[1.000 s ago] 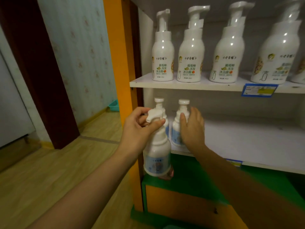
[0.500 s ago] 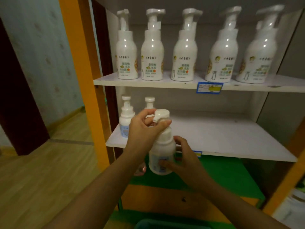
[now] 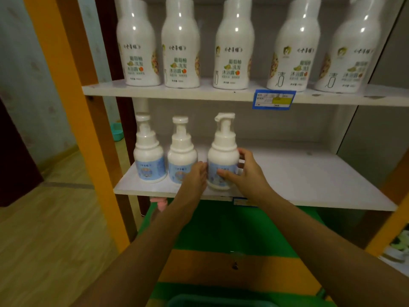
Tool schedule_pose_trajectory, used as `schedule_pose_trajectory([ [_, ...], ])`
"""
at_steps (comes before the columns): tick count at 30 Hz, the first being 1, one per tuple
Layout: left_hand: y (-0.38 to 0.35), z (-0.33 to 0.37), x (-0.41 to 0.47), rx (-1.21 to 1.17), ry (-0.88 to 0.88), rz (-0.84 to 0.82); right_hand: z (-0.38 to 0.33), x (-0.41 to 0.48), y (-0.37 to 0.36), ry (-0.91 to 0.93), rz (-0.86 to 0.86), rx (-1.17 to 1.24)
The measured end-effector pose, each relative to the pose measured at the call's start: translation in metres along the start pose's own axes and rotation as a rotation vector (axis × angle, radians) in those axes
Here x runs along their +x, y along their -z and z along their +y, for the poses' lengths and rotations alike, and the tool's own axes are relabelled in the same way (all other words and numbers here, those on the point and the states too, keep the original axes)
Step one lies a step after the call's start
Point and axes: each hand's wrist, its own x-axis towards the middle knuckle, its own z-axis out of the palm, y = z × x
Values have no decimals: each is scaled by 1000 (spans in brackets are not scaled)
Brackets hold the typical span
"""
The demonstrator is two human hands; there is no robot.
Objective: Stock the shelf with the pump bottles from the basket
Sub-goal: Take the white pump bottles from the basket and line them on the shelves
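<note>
Three small white pump bottles with blue labels stand in a row at the left of the lower white shelf (image 3: 298, 173). The first bottle (image 3: 148, 156) and second bottle (image 3: 182, 155) stand free. The third pump bottle (image 3: 223, 151) stands upright near the shelf's front edge. My right hand (image 3: 247, 173) wraps its lower body from the right, thumb across the label. My left hand (image 3: 194, 177) lies flat against its left side, fingers not curled around it. A teal basket rim (image 3: 221, 302) shows at the bottom edge; its contents are hidden.
Several larger white pump bottles (image 3: 233, 52) fill the upper shelf, with a blue price tag (image 3: 274, 99) on its edge. An orange post (image 3: 73, 107) frames the left side. The lower shelf is bare to the right of the third bottle. A green and orange cabinet (image 3: 221, 229) sits below.
The bottle I held in front of the shelf now stands on it beside the other two. My left hand dropped from the pump head to the bottle's side. The view moved closer.
</note>
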Motion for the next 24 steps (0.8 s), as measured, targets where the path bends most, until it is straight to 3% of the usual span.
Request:
schedule_pose_trajectory([
  [4,-2,-11,21,-7,25,124,15,9,-6,0,-3,-6],
  [9,-3,-25,8,122,-112,24,24,11,-9,15,-22,44],
  [13,-7,-21,2,166,-156,79,19,7,-9,38,-21,34],
  [18,-1,-37,-35,581,-510,176,22,-26,2,62,105,-125],
  [21,2,-60,-54,638,-585,105,35,-65,20,58,98,-115],
  [24,3,-94,-66,686,-519,-20,57,-105,37,41,64,-79],
])
